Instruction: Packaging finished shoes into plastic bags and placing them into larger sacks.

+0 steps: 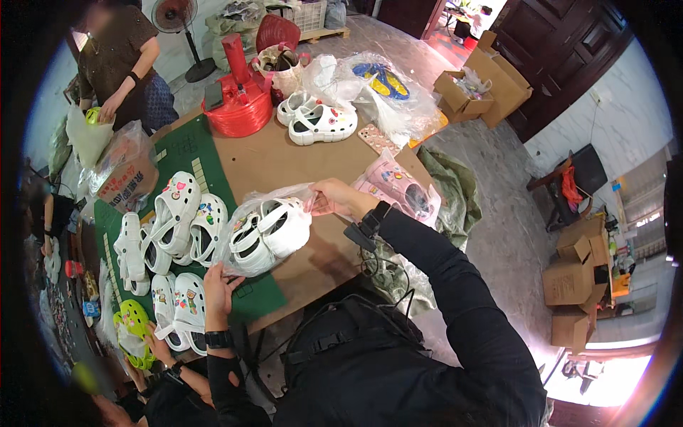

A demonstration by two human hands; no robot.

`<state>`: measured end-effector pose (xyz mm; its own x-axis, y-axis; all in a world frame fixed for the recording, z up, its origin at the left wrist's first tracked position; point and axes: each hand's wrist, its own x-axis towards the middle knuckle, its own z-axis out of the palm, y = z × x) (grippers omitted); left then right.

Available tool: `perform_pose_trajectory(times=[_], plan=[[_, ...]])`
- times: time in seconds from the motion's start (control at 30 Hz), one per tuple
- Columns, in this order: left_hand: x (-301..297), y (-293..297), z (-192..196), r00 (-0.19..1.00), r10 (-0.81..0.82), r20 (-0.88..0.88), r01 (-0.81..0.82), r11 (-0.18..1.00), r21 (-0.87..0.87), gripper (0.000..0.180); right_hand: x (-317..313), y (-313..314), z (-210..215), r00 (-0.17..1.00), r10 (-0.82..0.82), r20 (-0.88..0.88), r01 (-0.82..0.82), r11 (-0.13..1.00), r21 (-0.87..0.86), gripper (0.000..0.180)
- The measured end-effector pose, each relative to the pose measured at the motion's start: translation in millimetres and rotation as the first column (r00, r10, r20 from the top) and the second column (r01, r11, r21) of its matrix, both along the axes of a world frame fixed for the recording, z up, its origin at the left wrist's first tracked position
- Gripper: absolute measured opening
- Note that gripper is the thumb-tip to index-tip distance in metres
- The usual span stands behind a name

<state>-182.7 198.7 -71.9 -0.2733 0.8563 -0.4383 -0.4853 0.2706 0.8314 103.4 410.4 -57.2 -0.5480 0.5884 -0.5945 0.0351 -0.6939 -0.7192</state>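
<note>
A pair of white clogs (284,226) lies partly inside a clear plastic bag (245,260) at the table's near edge. The bag's right end is pinched in the fingers of my right hand (334,197). At the bag's lower left, my left hand (219,286) grips its edge between thumb and fingers. Left of the bag, several white clogs with charms (178,206) sit on a green mat (260,304). Another white pair (188,302) is just beside my left hand. Pink clogs (398,188) in clear plastic rest right of my right hand.
A red roll of strapping (238,110), more white clogs (324,122) and a phone case (377,139) occupy the far side. At lower left, a co-worker's hand (158,347) touches lime-green clogs (133,331). Another person (117,71) stands at far left. Open cartons (466,96) are on the floor.
</note>
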Motion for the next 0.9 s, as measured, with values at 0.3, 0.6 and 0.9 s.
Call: perform_pose_trajectory(times=[0.3, 0.6, 0.9], plan=[[7.5, -0.3, 1.1, 0.999, 0.024, -0.032, -0.025, 0.998, -0.052, 0.024, 0.6, -2.5, -0.5, 0.999, -0.042, 0.002, 0.042, 0.999, -0.010, 0.018], [5.5, -9.7, -15.4, 0.994, 0.024, -0.103, -0.038, 0.991, -0.132, 0.021, 16.0, -7.7, -20.6, 0.989, 0.015, 0.150, -0.009, 0.999, -0.039, 0.018], [28.3, -41.6, -38.3, 0.991, -0.028, -0.130, -0.031, 0.905, -0.424, 0.025, 52.2, -30.1, -80.4, 0.991, 0.104, -0.079, -0.113, 0.986, -0.123, 0.019]])
